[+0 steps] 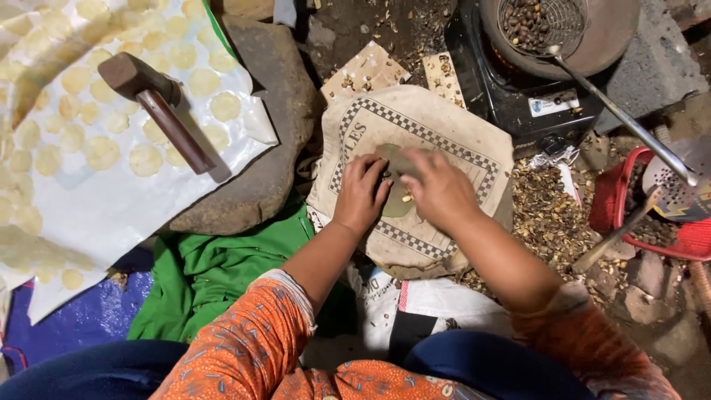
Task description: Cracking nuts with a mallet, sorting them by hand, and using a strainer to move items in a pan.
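My left hand [361,194] and my right hand [440,190] rest side by side on a beige sack cloth with a chequered border [444,133], which covers a rounded block. Between the fingertips lies a small pale nut kernel [406,198] on a dark greenish patch [395,207]. Both hands have their fingers bent down around that spot; whether either pinches the kernel I cannot tell. Orange patterned sleeves cover both forearms.
A wooden mallet [152,100] lies on a white sheet [118,207] covered with several flattened pale discs. A flat stone [270,133] sits beside it. A stove [518,96] with a pan and wire scoop of nuts [533,22] stands behind. Shells [552,222] litter the ground; a red basket [629,200] is right.
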